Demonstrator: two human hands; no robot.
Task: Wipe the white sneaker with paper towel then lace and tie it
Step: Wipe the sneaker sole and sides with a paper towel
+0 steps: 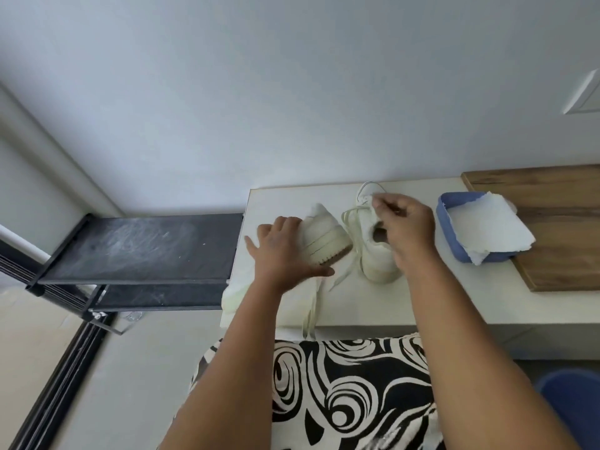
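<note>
Two white sneakers stand on a white table (454,303). The left sneaker (328,237) lies tipped on its side, its sole edge showing. My left hand (282,251) rests on it, fingers spread and thumb along the sole. The right sneaker (378,258) stands upright with its heel toward me. My right hand (401,219) hovers over it and pinches a white lace (365,198) near the tongue. Loose lace ends (311,306) trail over the table's front edge. Torn paper towel (487,228) lies in a blue tub (449,235) to the right.
A wooden board (558,228) lies under the tub at the table's right end. A dark metal rack (143,251) with dusty shelves stands left of the table. A wall runs close behind. My patterned lap (350,394) sits below, and a blue object (574,404) at bottom right.
</note>
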